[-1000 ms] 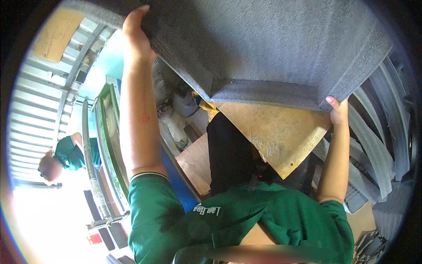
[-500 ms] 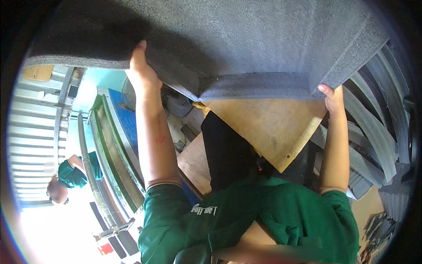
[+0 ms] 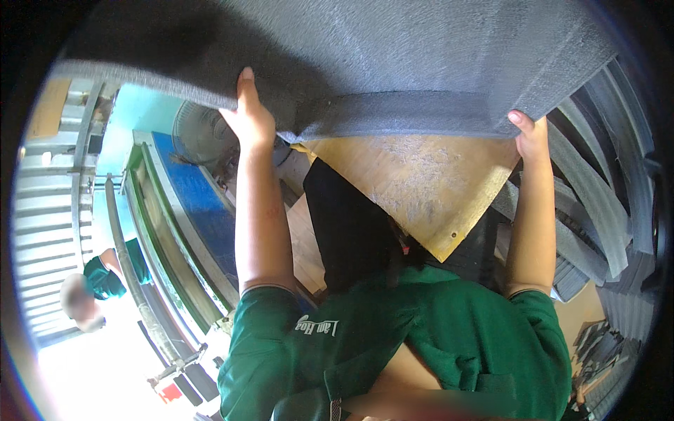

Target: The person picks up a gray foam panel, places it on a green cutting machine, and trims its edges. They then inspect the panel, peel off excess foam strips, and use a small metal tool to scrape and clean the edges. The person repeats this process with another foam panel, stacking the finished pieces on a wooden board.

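Observation:
A large grey felt-like moulded sheet point(image 3: 407, 63) with a turned-up rim spans the top of the view and runs out of it. My left hand point(image 3: 254, 125) grips its near edge at the left, thumb lying on the upper face and the other fingers mostly hidden beneath. At the near right corner my right hand point(image 3: 531, 139) pinches the rim, its thumb on top and its fingers under the sheet. Below the sheet, between my forearms, juts the corner of a worn wooden board point(image 3: 428, 189) with a yellowish edge. The sheet covers the board's far part.
Long grey strips point(image 3: 590, 189) hang or lie in a bunch at the right. To the left are a fan point(image 3: 203, 133), a blue surface point(image 3: 193, 179) and a long green-edged frame point(image 3: 165, 238). Another person point(image 3: 105, 277) in green is beyond a long pole point(image 3: 133, 281).
The sheet's near rim has shifted away, so more of the board shows. My left hand appears farther right along the edge; my right hand keeps its corner. The view has shifted slightly.

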`<state>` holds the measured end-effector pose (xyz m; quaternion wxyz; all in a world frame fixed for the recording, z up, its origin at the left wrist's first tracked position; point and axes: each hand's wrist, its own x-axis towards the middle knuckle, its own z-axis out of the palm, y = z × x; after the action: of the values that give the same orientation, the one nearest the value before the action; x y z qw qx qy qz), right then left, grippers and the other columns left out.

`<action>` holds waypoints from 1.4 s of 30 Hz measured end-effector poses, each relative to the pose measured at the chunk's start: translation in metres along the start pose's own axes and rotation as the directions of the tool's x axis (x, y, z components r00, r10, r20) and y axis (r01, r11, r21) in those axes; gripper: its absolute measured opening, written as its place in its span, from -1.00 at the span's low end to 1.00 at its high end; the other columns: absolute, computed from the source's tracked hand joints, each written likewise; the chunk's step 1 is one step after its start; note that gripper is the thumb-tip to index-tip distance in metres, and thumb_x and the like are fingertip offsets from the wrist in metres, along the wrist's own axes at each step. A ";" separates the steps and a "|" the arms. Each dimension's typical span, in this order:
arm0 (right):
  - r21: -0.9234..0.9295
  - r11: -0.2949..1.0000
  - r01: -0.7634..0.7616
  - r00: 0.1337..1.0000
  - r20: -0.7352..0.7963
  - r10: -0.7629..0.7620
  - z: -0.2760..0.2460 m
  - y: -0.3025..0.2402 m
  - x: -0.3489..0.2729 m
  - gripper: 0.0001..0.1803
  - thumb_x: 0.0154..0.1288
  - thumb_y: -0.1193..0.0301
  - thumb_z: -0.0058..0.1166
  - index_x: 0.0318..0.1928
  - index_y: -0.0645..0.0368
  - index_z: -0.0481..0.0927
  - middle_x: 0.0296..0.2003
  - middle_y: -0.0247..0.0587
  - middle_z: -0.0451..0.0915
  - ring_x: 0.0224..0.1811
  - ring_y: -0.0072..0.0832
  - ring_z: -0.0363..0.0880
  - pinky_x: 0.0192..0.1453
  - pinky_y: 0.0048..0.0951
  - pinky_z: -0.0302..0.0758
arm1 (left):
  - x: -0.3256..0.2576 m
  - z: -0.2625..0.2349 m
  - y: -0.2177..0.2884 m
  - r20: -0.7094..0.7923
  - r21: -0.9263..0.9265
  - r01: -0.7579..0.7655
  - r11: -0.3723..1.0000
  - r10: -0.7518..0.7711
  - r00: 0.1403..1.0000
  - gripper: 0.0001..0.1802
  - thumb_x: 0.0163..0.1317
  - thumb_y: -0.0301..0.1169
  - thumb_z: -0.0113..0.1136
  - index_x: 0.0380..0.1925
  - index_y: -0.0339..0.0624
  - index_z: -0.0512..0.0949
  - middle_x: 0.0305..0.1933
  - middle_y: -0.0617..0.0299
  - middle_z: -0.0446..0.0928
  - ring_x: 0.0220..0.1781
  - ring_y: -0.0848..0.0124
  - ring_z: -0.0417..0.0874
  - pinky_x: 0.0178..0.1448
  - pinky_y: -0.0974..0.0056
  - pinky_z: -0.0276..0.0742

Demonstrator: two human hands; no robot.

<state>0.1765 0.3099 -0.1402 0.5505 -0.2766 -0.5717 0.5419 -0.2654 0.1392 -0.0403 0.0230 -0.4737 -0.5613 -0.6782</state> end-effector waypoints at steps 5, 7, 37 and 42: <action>0.014 1.000 0.000 1.000 -0.016 0.001 -0.004 0.006 0.000 -0.07 0.01 0.33 0.54 0.39 0.29 0.38 0.22 -0.20 0.53 0.29 -0.29 0.50 0.42 -0.25 0.39 | -0.017 -0.001 -0.004 0.063 -0.251 0.286 0.925 -0.280 0.958 -0.41 0.30 -0.26 0.31 0.23 -0.39 0.47 0.26 0.02 0.51 0.25 0.16 0.48 0.43 0.07 0.30; -0.030 0.999 -0.019 0.999 -0.043 0.018 -0.004 0.006 0.000 -0.06 0.01 0.31 0.54 0.40 0.29 0.37 0.23 -0.19 0.53 0.30 -0.29 0.49 0.44 -0.25 0.38 | -0.033 0.002 -0.011 0.077 -0.203 0.422 0.884 -0.415 0.906 -0.39 0.28 -0.24 0.32 0.23 -0.40 0.47 0.26 0.01 0.50 0.25 0.15 0.47 0.44 0.07 0.29; 0.132 0.962 -0.239 0.971 0.031 0.237 0.022 -0.021 0.009 0.14 -0.04 0.74 0.50 0.56 0.12 0.20 0.30 -0.10 0.53 0.30 -0.23 0.54 0.35 -0.18 0.58 | -0.061 -0.002 -0.055 0.200 0.009 0.227 0.974 -0.224 0.954 -0.36 0.24 -0.30 0.45 0.25 -0.39 0.49 0.27 0.08 0.55 0.26 0.18 0.52 0.43 0.12 0.35; -0.099 0.995 0.011 0.995 0.098 -0.001 0.034 -0.045 0.001 0.08 -0.09 0.61 0.61 0.48 0.23 0.31 0.25 -0.17 0.55 0.28 -0.31 0.54 0.38 -0.24 0.53 | -0.062 -0.002 -0.076 0.200 -0.168 0.274 0.947 -0.239 0.950 -0.36 0.35 -0.22 0.33 0.28 -0.46 0.44 0.32 0.00 0.51 0.31 0.13 0.50 0.47 0.09 0.31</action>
<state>0.1575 0.2886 -0.0921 0.5090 -0.2749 -0.6250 0.5242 -0.2753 0.1348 -0.1375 -0.1618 -0.4548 -0.5496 -0.6819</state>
